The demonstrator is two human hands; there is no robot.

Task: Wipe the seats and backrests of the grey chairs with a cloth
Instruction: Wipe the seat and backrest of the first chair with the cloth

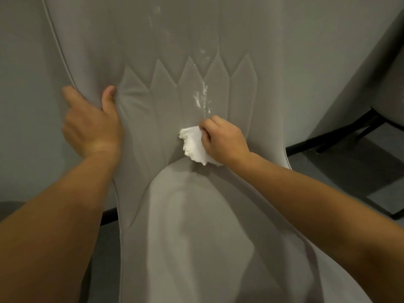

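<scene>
One grey chair (196,237) up close, a second chair (391,79) far right. Left hand (91,125) grips the backrest's left edge; right hand (223,141) pinches one white cloth (193,143) low against the backrest, floor (360,171) open right.

right hand (223,139) pressing cloth (194,145), backrest (166,101)

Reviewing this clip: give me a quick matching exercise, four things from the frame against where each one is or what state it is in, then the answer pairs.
Things:
1. left hand
2. right hand
3. white cloth
4. white smears

States:
A. streaked on the backrest above the cloth
B. gripping the backrest's left edge
C. crumpled, pressed low on the backrest
D. closed around the cloth

Pairs: 1-B, 2-D, 3-C, 4-A
</scene>
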